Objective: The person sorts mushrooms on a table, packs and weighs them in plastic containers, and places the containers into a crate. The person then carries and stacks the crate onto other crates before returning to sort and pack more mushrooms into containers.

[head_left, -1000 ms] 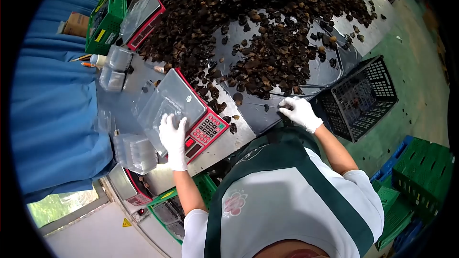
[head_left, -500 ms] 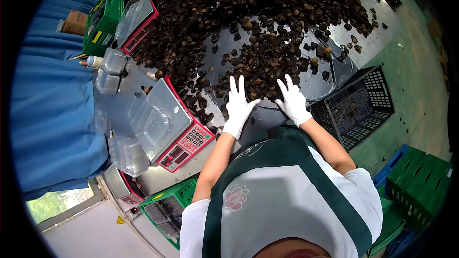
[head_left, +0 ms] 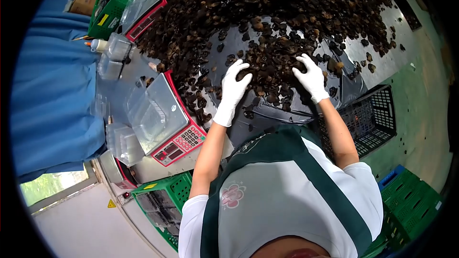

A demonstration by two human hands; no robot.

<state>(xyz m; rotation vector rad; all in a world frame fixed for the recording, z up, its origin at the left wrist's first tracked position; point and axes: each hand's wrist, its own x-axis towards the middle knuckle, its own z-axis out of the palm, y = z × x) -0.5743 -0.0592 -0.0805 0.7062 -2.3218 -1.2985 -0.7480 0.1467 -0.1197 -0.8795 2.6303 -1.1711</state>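
My left hand (head_left: 233,88), in a white glove, rests at the left edge of a smaller heap of dark brown pieces (head_left: 270,67), its fingers curved and apart. At the heap's right edge is my right hand (head_left: 310,77), also gloved, with thumb and fingers spread. Neither hand visibly grips anything. The heap lies on dark plastic sheeting (head_left: 267,114) and joins a much larger pile (head_left: 248,0) behind it. Left of my left hand stands a red-edged scale (head_left: 184,141) with a clear plastic container (head_left: 153,112) on its plate.
Stacked clear containers (head_left: 125,145) stand left of the scale. A second scale (head_left: 143,12) and a green crate (head_left: 107,12) are at the upper left. A black crate (head_left: 368,119) is at the right; another green crate (head_left: 162,205) sits low at left.
My left hand left the container on the scale and came to the smaller heap. Both hands have since moved farther up along its sides. The other person's gloved hand has gone from view.
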